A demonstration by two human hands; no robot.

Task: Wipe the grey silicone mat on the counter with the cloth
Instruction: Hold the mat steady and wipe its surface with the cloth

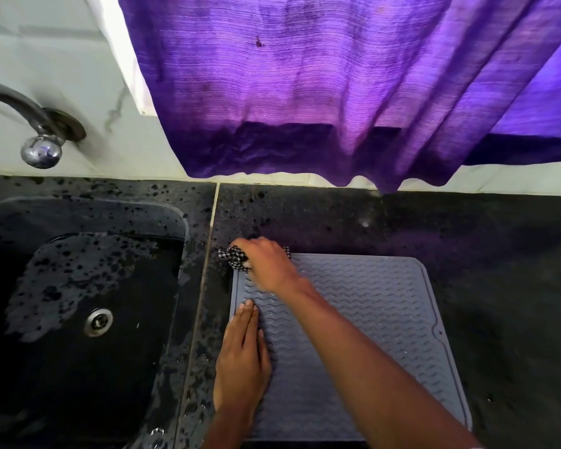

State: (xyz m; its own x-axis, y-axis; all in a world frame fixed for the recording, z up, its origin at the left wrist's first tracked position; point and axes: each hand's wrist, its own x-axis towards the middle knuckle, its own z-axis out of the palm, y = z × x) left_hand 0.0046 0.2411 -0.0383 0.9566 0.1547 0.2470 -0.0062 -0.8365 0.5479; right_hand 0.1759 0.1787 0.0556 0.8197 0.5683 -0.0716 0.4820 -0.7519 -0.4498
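The grey silicone mat (386, 319), ribbed with wavy lines, lies flat on the black speckled counter (467, 228). My right hand (266, 264) reaches across to the mat's far left corner and grips a bunched black-and-white checked cloth (230, 258), which sticks out past the mat's edge onto the counter. My left hand (243, 354) lies flat with straight fingers on the mat's left edge, pressing it down. Most of the cloth is hidden under my right hand.
A black sink (78, 319) with a metal drain (98, 321) sits just left of the mat. A chrome tap (41, 147) is mounted on the white tiled wall. A purple curtain (337, 92) hangs down to the counter's back edge.
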